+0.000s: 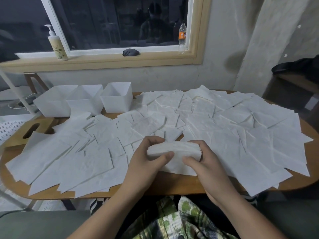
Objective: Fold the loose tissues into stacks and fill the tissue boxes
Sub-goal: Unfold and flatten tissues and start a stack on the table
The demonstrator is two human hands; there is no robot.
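Dark window glass (120,19) is filling the far wall. A pump bottle (56,44), a dark cloth (130,52) and an orange-labelled drink bottle (182,36) are sitting on its sill, well beyond the fingers.

Below it, a wooden counter (172,185) is carrying loose tissues (224,121). They are lying flat and overlapping, spreading out to the left, to the right and beyond the fingers.

The left hand (146,159) and the right hand (205,163) are gripping a stack of folded tissues (174,149) between them, near the counter's front edge. Each hand is holding one end. The fingers (168,155) are curling round the stack, thumbs pressing on its near face and the other fingers wrapping over its far side. The stack is standing on its long edge, with its lower part resting on a loose sheet.

Three white tissue boxes (86,100) are standing open in a row, touching one another, far off to the left of the fingers and beyond them. Nearer than the boxes, left of the fingers, a wooden tissue-box cover (25,133) with an oval slot is lying partly under the loose sheets.
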